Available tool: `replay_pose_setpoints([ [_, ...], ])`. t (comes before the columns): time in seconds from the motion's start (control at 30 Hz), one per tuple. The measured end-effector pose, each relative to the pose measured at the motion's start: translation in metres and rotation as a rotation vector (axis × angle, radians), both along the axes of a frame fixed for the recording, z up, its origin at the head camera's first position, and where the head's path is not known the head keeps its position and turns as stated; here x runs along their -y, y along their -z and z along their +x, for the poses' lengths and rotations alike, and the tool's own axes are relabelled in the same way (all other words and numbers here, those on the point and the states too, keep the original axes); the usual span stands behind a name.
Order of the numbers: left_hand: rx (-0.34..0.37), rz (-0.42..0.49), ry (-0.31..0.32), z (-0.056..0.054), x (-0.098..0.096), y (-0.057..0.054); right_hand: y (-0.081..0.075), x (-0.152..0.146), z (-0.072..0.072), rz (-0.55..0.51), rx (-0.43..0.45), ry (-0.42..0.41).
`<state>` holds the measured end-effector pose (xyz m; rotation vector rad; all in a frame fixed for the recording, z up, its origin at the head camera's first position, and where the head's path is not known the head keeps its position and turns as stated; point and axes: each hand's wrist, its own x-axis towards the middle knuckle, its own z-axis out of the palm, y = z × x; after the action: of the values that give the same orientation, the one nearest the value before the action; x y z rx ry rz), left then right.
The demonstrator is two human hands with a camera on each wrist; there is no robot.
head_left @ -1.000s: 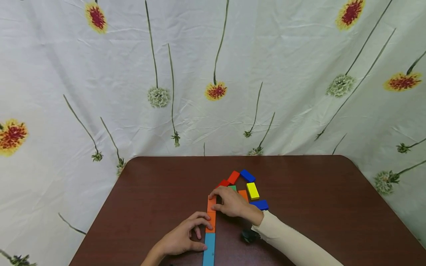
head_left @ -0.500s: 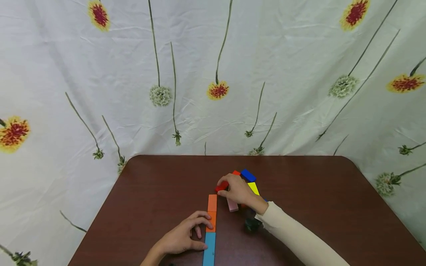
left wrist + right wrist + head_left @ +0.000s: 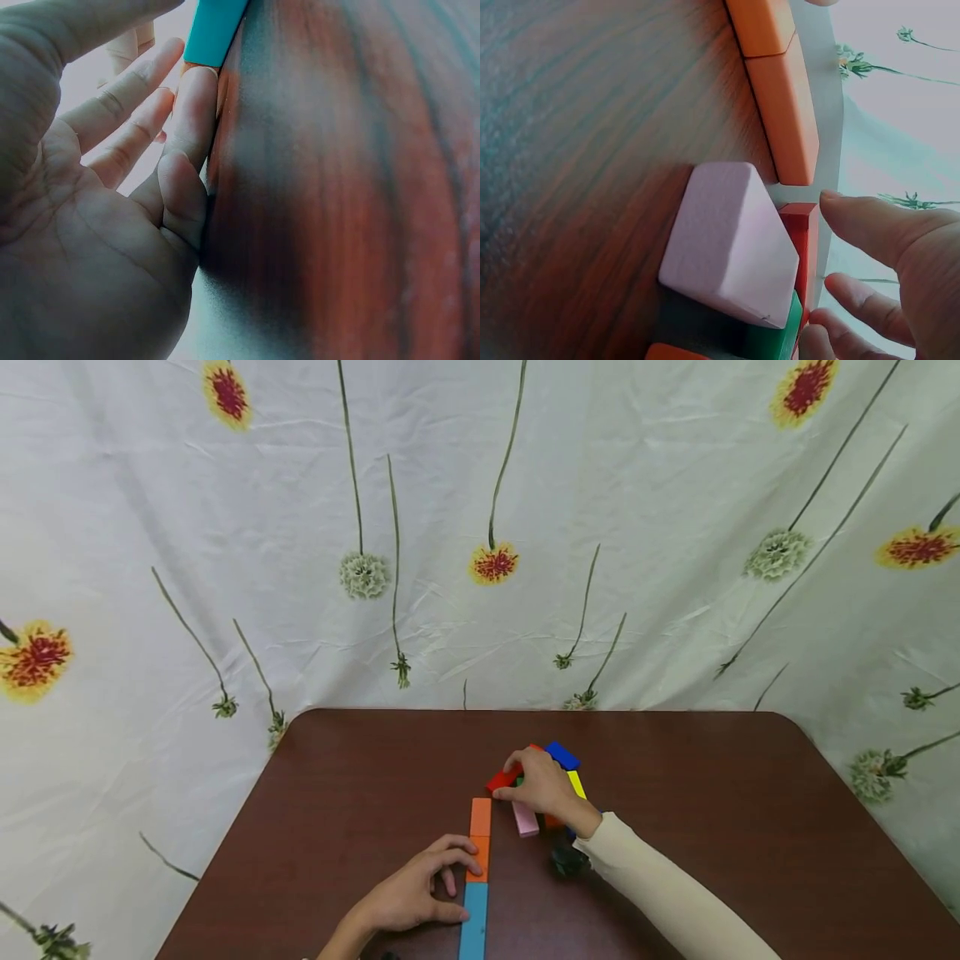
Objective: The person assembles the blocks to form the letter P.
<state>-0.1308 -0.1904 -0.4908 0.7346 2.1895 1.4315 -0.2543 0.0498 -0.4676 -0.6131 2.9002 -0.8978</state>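
Observation:
In the head view my left hand rests at a straight row on the table. Its fingertips lie on an orange block, its thumb against a blue block. The left wrist view shows that blue block past loosely spread fingers. Another orange block forms the row's far end. Just beyond, my right hand pinches a red block between thumb and fingers. In the right wrist view the thumb tip is right at the end of the red block. A pink block lies beside it.
Around the right hand lie a blue block, a yellow block and a green block, partly hidden. A dark object shows under the right wrist. The table's far edge meets a flowered cloth.
My right hand has left the orange block at the row's far end and moved away and right to the red block, uncovering the pink block. The left hand stays put.

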Motion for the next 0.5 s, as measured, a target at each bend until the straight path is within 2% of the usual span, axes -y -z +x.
replay_pose_setpoints([
  [0.5, -0.009, 0.006, 0.001, -0.0005, 0.0, 0.001, 0.0024, 0.0033, 0.0, 0.018, 0.02, 0.001],
])
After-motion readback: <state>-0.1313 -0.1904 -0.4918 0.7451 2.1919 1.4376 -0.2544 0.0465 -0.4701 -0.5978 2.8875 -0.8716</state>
